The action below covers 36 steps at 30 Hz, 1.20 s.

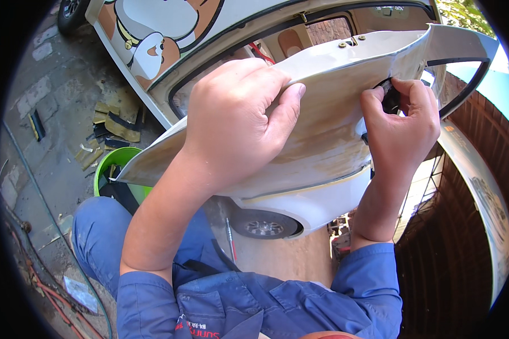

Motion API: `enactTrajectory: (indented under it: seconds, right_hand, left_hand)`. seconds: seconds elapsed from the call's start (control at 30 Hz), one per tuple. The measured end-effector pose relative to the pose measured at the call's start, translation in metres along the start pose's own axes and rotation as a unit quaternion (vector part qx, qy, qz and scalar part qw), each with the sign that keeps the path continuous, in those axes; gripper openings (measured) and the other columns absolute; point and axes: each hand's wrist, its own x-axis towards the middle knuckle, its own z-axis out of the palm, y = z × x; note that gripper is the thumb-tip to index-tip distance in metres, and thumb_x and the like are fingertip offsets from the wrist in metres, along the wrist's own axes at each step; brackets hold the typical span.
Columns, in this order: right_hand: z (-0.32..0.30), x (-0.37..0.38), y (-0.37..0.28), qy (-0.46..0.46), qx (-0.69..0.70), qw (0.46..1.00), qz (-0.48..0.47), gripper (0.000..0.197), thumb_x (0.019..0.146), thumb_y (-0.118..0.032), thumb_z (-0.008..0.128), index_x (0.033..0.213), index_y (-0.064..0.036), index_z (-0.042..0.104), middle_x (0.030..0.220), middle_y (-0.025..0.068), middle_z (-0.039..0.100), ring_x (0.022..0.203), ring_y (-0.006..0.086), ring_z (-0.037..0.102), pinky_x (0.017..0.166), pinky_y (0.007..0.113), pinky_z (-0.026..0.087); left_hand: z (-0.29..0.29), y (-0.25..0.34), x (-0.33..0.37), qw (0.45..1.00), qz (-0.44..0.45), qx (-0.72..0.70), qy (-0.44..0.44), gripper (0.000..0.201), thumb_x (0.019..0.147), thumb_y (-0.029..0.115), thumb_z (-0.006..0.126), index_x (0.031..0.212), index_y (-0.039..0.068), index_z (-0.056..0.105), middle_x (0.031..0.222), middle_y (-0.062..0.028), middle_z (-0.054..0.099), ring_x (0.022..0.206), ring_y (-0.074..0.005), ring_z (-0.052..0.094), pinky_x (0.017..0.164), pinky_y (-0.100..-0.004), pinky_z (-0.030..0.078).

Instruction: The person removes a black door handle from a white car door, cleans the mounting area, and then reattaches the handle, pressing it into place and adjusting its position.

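Observation:
A pale car door [316, 127] with brownish, dull patches on its skin stands ajar in front of me. My left hand [237, 110] is closed at the door's upper edge, thumb lying along the panel; most of its fingertips are hidden behind the hand. Farther right, my right hand [404, 116] is curled with thumb and fingers bent in at a dark round part [390, 97] set in the door. What its fingertips grip there is partly hidden. Near the door's far right end is a black-rimmed window frame [461, 85].
A vehicle body with a cartoon painting [152, 48] stands behind the door. At lower left of the door sits a green bucket [100, 175], with several worn pads [123, 127] on the floor beyond. A hose [37, 186] runs along the left. Below the door shows a wheel [264, 224].

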Motion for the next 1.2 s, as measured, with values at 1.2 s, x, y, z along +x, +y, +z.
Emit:
enactTrajectory:
  seconds: [1.2]
  right_hand:
    - [0.003,-0.006,0.01,0.017,0.125,0.992,0.004,0.022,0.075,-0.004,0.076,0.095,0.0024,0.071,0.089,0.011,0.065,0.08,0.0226,0.065,0.075,0.032,0.055]
  left_hand:
    - [-0.006,0.002,0.001,1.0,-0.009,-0.022,-0.018,0.005,0.089,0.005,0.078,0.089,-0.001,0.076,0.068,-0.01,0.063,0.061,-0.0243,0.058,0.058,-0.0357,0.046]
